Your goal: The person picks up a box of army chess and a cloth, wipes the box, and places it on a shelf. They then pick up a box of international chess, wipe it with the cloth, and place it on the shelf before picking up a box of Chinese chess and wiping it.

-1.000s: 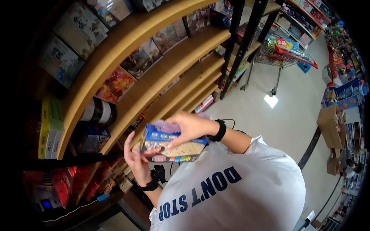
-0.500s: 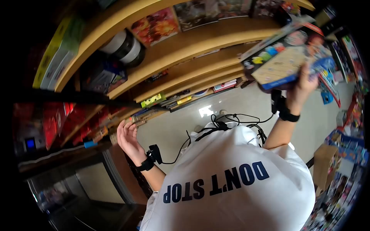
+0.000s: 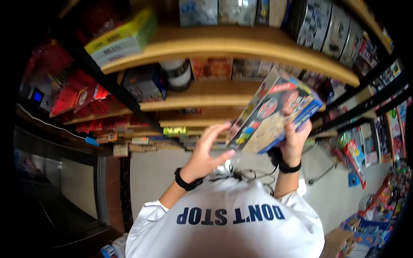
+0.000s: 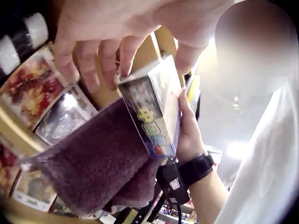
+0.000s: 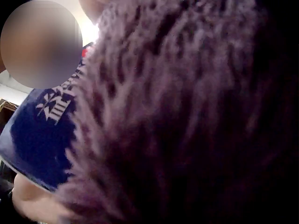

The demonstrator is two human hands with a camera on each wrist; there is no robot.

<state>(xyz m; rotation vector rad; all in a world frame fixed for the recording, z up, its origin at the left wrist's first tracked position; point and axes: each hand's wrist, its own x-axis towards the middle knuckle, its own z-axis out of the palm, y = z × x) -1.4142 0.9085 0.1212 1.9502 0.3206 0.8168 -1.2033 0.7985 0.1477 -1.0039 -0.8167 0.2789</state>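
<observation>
A printed game box is tilted in front of the shelves, gripped near its right edge by my right hand, the thumb on its face. By the box's lower left end is my left hand, fingers spread and loosely bent; whether they touch it, I cannot tell. The left wrist view has the left hand above the box's end, and a purple cloth hanging beside the box on the right hand's side. That cloth fills most of the right wrist view, covering part of the box's blue side.
Wooden shelves with boxed goods cross the front. Yellow and white boxes stand at upper left, red packets below them. Cables hang near the waist. A shopping cart is at the right.
The box has come back from the far right to in front of the body, still in my right hand. My left hand has moved right and up towards it. The view has turned along the shelves.
</observation>
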